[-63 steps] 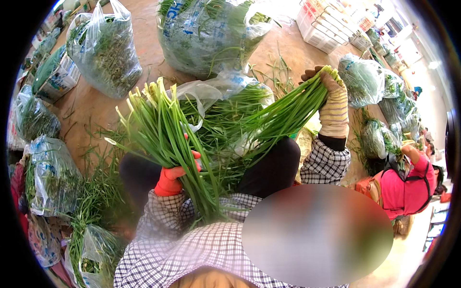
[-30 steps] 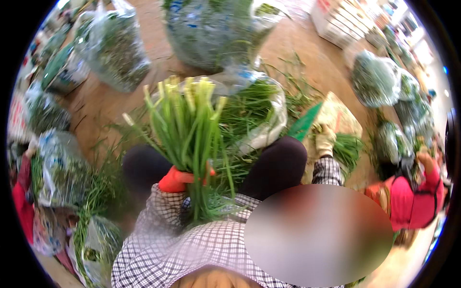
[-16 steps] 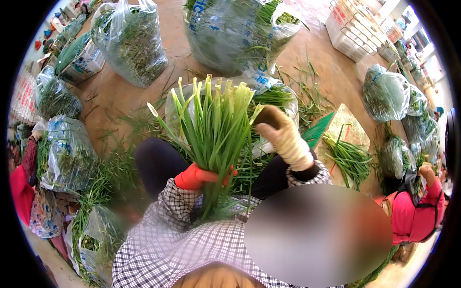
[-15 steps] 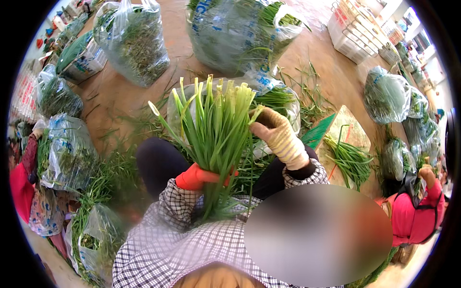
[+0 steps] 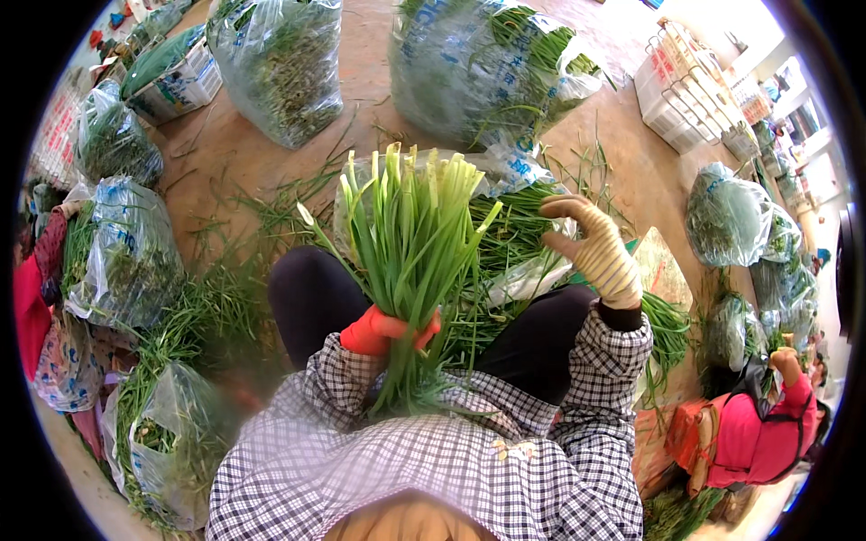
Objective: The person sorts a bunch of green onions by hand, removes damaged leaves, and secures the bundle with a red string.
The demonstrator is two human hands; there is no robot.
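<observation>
My left hand [image 5: 388,329], in a red glove, is closed around a thick bunch of garlic chives [image 5: 410,230]. The pale cut ends point up and away from me, and the green leaf tips hang down toward my lap. One stalk leans out to the left of the others. To the right of the bunch, my right hand [image 5: 591,243] is raised in a cream striped knit glove with bare fingertips. Its thumb and fingers are apart with nothing between them. Below it, more loose chives [image 5: 514,225] lie on clear plastic between my knees.
A big clear bag of greens [image 5: 469,77] stands ahead, with another bag [image 5: 280,77] to its left. White crates [image 5: 681,86] are at the far right. A board [image 5: 663,266] with chives [image 5: 663,334] lies by my right knee. Loose leaves [image 5: 212,316] cover the left floor. People sit on both sides.
My right hand has left the edge of the bunch and moved right, its fingers opening. The left hand still grips the bunch. The whole view has shifted slightly.
</observation>
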